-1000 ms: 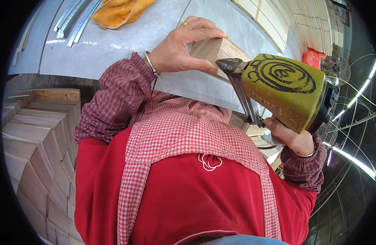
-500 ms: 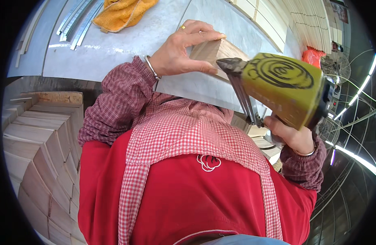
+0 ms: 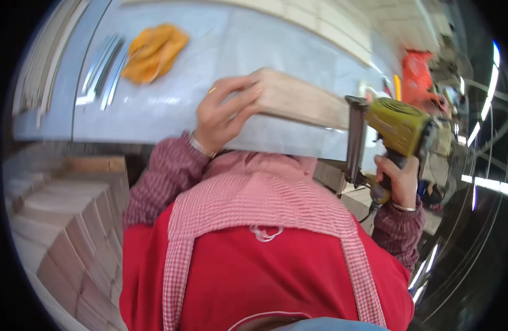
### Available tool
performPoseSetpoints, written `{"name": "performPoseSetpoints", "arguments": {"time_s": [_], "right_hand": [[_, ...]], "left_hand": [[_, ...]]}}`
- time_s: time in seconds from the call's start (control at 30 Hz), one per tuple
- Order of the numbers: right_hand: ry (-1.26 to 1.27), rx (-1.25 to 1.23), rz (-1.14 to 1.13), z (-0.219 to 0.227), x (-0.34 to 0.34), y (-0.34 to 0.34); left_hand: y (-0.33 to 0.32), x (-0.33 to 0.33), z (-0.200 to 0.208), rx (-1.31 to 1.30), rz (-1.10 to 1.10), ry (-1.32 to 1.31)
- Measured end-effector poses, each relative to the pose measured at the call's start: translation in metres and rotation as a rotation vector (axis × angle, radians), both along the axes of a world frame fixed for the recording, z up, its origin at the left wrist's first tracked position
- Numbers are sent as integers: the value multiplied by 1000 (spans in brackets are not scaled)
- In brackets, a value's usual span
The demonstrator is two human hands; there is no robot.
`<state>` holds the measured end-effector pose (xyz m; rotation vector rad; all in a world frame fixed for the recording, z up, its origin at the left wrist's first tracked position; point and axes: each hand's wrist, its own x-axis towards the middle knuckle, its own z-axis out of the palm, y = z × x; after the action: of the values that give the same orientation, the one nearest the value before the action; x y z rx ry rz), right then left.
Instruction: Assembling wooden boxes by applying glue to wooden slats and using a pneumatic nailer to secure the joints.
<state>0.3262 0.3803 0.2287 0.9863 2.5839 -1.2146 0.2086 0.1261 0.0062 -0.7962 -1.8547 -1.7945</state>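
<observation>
A long wooden box-like piece point(image 3: 301, 100) lies slantwise on the grey worktable point(image 3: 287, 138). Its left end is in the grip of my left hand point(image 3: 226, 110), fingers and thumb against the wood. My right hand point(image 3: 398, 175) is wrapped round the dark handle of a yellow-green nail gun point(image 3: 400, 122). The gun's nose is close to the right end of the wood; whether they touch I cannot tell. Its magazine point(image 3: 355, 143) points down toward me. Motion blurs the picture somewhat.
An orange cloth point(image 3: 154, 53) and several metal staple strips point(image 3: 104, 71) lie on the left of the table. Stacked pale boards point(image 3: 325, 27) line the far side. A red plastic bag point(image 3: 418, 74) sits at the right. Stacks of wooden pieces point(image 3: 66, 220) stand at my lower left.
The nail gun has swung away from the left hand's end to the wood's right end. The wooden piece has been turned, showing a long side. My view has shifted.
</observation>
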Motion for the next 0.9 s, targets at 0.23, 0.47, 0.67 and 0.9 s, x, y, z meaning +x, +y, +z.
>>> {"name": "performPoseSetpoints", "arguments": {"time_s": [0.23,0.47,0.67,0.9], "right_hand": [[138,158,-149,-16,23,80],[17,678,-93,-87,44,222],[-340,894,-130,-142,38,254],[-360,828,-267,-175,21,275]], "left_hand": [[-1,10,3,-284,114,35],[8,-31,55,-570,60,-195],[-15,-82,30,-689,-151,-719],[-1,-101,32,-674,-112,-783]]}}
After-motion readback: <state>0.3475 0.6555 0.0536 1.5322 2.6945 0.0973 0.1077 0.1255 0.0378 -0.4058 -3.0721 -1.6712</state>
